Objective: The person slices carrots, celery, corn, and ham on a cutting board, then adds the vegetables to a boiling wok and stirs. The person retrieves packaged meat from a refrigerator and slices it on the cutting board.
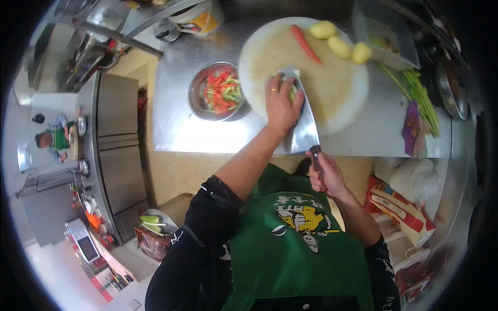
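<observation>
My right hand (pixel 327 175) grips the dark wooden handle of a cleaver (pixel 305 124). Its broad steel blade slants up and left across the near edge of a round white cutting board (pixel 346 93). With its fingers curled, my left hand (pixel 284 103) presses on pale green vegetable pieces (pixel 292 93) at the blade; the hand hides most of them. Left of the board, a steel bowl (pixel 192 97) holds red and light green vegetable strips (pixel 221 93). On the board's far side lie a red chili pepper (pixel 305 44) and three peeled potatoes (pixel 339 46).
Green stalks (pixel 418 89) and a purple packet (pixel 410 128) lie on the steel table (pixel 171 132) at right. A clear plastic container (pixel 389 42) stands behind them. A white bucket (pixel 202 19) sits at the back left. Another person (pixel 56 136) stands behind a counter at far left.
</observation>
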The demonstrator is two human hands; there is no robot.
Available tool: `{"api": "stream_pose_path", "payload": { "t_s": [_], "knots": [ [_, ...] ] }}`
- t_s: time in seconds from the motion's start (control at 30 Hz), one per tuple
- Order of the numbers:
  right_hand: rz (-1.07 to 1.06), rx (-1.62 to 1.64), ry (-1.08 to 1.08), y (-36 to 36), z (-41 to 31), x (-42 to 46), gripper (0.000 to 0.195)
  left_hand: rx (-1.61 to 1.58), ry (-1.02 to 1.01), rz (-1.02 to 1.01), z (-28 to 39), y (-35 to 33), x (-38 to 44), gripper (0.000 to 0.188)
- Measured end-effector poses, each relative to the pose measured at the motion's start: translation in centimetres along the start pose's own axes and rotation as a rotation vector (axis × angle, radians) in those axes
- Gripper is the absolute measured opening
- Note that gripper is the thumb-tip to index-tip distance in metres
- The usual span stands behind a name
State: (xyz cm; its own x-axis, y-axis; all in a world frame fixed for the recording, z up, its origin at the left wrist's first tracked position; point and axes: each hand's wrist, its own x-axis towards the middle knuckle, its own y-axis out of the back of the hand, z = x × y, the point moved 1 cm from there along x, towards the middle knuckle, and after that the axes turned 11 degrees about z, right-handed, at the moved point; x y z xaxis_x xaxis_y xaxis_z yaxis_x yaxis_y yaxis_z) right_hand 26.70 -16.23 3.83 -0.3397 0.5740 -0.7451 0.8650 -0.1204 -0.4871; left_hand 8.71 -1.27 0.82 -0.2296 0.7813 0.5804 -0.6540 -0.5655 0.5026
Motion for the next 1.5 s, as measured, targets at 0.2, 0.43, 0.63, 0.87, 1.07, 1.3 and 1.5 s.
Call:
{"api": "stream_pose_path", "payload": {
  "t_s": [0.2, 0.43, 0.63, 0.87, 1.07, 1.3, 1.5],
  "knots": [
    [-0.006, -0.278, 0.08, -10.3, -0.4, 2.8, 0.035, -0.099, 0.52, 0.071, -14.8, 9.0, 6.1, 0.027],
    [0.429, -0.752, 0.55, -8.4, 1.8, 0.8, 0.037, 0.192, 0.356, -0.434, -24.1, 11.6, 6.7, 0.045],
    [1.032, -1.515, 0.975, -5.6, 0.9, -1.2, 0.041, 0.504, 0.127, -0.847, -24.9, 9.6, 5.3, 0.075],
    [1.135, -1.628, 0.909, -3.4, -1.7, 1.9, 0.039, 0.015, 0.506, -0.777, -26.9, 13.6, 11.1, 0.049],
    [1.025, -1.491, 1.121, -3.3, -3.7, 3.1, 0.033, -0.094, 0.493, -0.886, -23.5, 17.9, 13.8, 0.047],
    [0.686, -1.096, 1.024, -6.4, -1.1, 3.9, 0.021, 0.541, 0.412, -0.443, -27.7, 19.9, 10.5, 0.04],
    [0.107, -0.924, 0.564, -11.6, 3.3, 8.9, 0.022, 0.445, 0.201, -0.466, -34.3, 23.1, -6.2, 0.023]
  ]
}}
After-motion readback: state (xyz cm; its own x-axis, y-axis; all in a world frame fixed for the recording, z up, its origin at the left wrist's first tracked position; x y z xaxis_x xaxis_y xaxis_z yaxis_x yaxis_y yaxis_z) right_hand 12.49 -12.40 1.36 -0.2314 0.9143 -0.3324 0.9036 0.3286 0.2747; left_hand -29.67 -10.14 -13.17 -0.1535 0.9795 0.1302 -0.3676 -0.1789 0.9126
